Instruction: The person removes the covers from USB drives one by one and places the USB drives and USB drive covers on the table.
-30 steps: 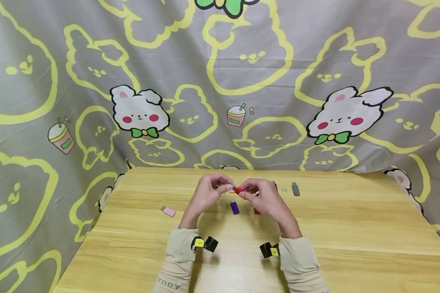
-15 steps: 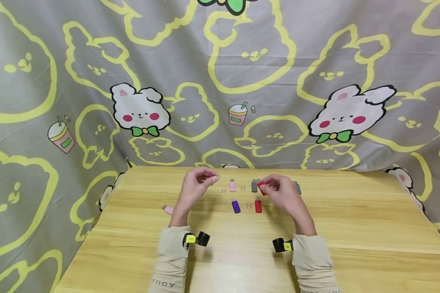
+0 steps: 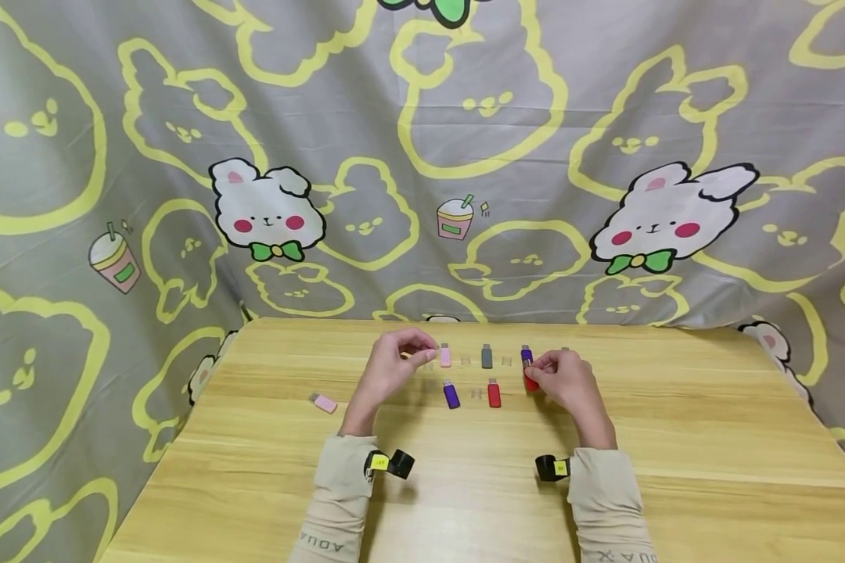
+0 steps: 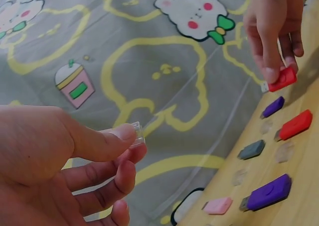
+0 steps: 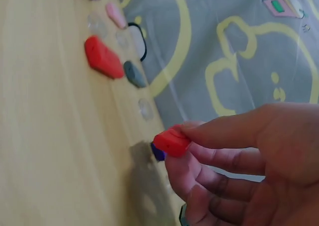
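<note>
My left hand point(image 3: 397, 366) pinches a small clear cap point(image 4: 138, 135) between thumb and forefinger, raised over the left end of the back row. My right hand point(image 3: 565, 383) holds a red USB stick point(image 5: 172, 142) by its body, its metal plug bare in the left wrist view. In the head view that stick overlaps a purple USB stick point(image 3: 526, 354) in the back row. Left of it in this row lie a grey USB stick point(image 3: 487, 357) and a pink one point(image 3: 446, 357). In front of them are a purple USB stick point(image 3: 451, 395) and a second red one point(image 3: 494, 394).
Clear caps lie between the sticks, such as one cap point(image 3: 476, 394) left of the lying red stick. Another pink USB stick point(image 3: 325, 403) lies apart at the left. A patterned curtain point(image 3: 366, 234) hangs behind the wooden table point(image 3: 676, 453).
My hands were together at the red USB stick, then parted. The right hand carried the stick rightward; the left moved left with the clear cap, then slightly back right.
</note>
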A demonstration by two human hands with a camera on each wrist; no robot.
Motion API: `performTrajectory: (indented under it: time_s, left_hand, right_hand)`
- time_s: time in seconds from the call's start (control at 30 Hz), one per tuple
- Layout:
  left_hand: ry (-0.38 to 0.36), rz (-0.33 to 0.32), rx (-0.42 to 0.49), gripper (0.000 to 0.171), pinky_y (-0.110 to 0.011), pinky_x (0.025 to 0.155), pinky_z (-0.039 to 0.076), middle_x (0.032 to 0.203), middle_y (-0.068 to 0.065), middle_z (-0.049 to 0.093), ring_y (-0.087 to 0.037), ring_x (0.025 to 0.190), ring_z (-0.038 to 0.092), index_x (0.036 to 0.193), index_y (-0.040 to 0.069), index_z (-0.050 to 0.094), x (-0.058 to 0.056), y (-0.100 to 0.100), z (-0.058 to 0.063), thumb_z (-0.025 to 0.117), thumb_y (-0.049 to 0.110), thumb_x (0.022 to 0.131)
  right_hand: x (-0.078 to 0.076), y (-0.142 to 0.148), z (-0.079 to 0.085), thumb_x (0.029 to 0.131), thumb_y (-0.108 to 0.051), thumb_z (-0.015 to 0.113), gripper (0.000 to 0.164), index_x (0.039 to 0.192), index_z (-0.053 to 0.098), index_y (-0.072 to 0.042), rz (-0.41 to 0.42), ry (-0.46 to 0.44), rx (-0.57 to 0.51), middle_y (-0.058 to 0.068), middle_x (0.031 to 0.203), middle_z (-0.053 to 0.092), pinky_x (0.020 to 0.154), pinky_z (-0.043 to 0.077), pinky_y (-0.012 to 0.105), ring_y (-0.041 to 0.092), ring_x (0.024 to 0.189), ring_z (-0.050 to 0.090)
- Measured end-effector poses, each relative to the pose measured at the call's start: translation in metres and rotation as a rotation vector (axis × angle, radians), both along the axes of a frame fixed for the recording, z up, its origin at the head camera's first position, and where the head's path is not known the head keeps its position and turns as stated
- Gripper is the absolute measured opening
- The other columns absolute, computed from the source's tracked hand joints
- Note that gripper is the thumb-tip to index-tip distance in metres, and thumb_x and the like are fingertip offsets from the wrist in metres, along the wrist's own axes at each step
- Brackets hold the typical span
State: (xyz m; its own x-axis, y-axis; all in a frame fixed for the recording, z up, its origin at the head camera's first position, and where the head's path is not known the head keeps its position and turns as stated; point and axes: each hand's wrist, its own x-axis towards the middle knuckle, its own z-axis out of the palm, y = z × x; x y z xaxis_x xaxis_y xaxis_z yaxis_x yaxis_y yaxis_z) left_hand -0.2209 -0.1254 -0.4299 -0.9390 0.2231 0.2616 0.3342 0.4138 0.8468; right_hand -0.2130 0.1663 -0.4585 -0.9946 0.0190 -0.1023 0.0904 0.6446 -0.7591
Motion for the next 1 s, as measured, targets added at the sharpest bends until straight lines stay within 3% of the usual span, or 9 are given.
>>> performTrajectory:
  time_s: [0.27, 0.57, 0.67, 0.73, 0.8, 0.87, 0.9, 1.0]
  left_hand:
    - [-0.034, -0.044, -0.060, 0.004, -0.036, 0.074, 0.054, 0.090, -0.002, 0.074, -0.020, 0.085, 0.067, 0.097, 0.004, 0.076, 0.003, 0.018, -0.003, 0.075, 0.007, 0.094]
    - [-0.050, -0.085, -0.119, 0.006, -0.029, 0.074, 0.052, 0.091, 0.002, 0.074, -0.017, 0.087, 0.065, 0.096, 0.006, 0.076, 0.006, 0.037, -0.007, 0.073, 0.011, 0.096]
    - [-0.055, -0.103, -0.140, 0.006, -0.032, 0.076, 0.053, 0.091, 0.003, 0.073, -0.016, 0.088, 0.065, 0.096, 0.006, 0.076, 0.007, 0.046, -0.009, 0.074, 0.012, 0.096]
    - [-0.051, -0.121, -0.151, 0.005, -0.037, 0.092, 0.052, 0.090, 0.004, 0.073, -0.015, 0.087, 0.066, 0.096, 0.007, 0.076, 0.007, 0.053, -0.011, 0.074, 0.011, 0.095]
    - [-0.047, -0.138, -0.158, 0.004, -0.043, 0.108, 0.044, 0.090, 0.003, 0.073, -0.015, 0.086, 0.066, 0.096, 0.007, 0.076, 0.007, 0.060, -0.013, 0.075, 0.010, 0.094]
    - [-0.039, -0.148, -0.173, 0.003, -0.045, 0.112, 0.039, 0.089, 0.003, 0.074, -0.013, 0.084, 0.066, 0.096, 0.007, 0.077, 0.007, 0.066, -0.015, 0.076, 0.008, 0.093]
    - [-0.041, -0.149, -0.181, 0.003, -0.044, 0.111, 0.039, 0.088, 0.004, 0.073, -0.012, 0.083, 0.066, 0.096, 0.007, 0.077, 0.007, 0.070, -0.016, 0.076, 0.007, 0.093]
    - [-0.057, -0.149, -0.228, 0.004, -0.034, 0.087, 0.052, 0.087, 0.005, 0.073, -0.009, 0.078, 0.063, 0.094, 0.008, 0.078, 0.007, 0.080, -0.021, 0.076, 0.006, 0.093]
  right_hand:
    - [-0.001, -0.002, -0.005, 0.096, -0.018, 0.073, 0.018, 0.093, 0.072, 0.000, 0.037, -0.061, -0.011, 0.008, 0.075, 0.069, 0.059, 0.046, 0.032, 0.020, 0.065, 0.065]
    - [-0.001, -0.001, -0.010, 0.094, -0.019, 0.076, 0.018, 0.089, 0.073, -0.001, 0.043, -0.073, 0.013, 0.007, 0.073, 0.069, 0.060, 0.045, 0.031, 0.019, 0.064, 0.061]
    - [-0.001, 0.004, -0.010, 0.094, -0.020, 0.076, 0.019, 0.090, 0.074, -0.001, 0.032, -0.075, 0.029, 0.007, 0.074, 0.069, 0.062, 0.045, 0.032, 0.019, 0.067, 0.061]
    - [0.000, 0.008, -0.009, 0.094, -0.020, 0.076, 0.019, 0.090, 0.074, -0.001, 0.017, -0.077, 0.046, 0.007, 0.075, 0.069, 0.062, 0.045, 0.032, 0.020, 0.068, 0.061]
    - [0.000, 0.011, -0.009, 0.093, -0.021, 0.076, 0.020, 0.089, 0.073, -0.002, 0.008, -0.078, 0.061, 0.006, 0.075, 0.068, 0.063, 0.044, 0.033, 0.021, 0.070, 0.059]
    - [0.001, 0.013, -0.010, 0.093, -0.021, 0.077, 0.021, 0.085, 0.071, -0.003, 0.004, -0.074, 0.067, 0.006, 0.074, 0.066, 0.063, 0.043, 0.033, 0.022, 0.070, 0.058]
    - [0.001, 0.012, -0.010, 0.093, -0.020, 0.077, 0.021, 0.084, 0.070, -0.003, 0.007, -0.070, 0.067, 0.006, 0.074, 0.065, 0.062, 0.042, 0.033, 0.022, 0.070, 0.057]
    - [0.001, 0.011, -0.010, 0.092, -0.020, 0.077, 0.022, 0.079, 0.067, -0.005, 0.012, -0.070, 0.064, 0.006, 0.074, 0.063, 0.062, 0.041, 0.032, 0.023, 0.071, 0.055]
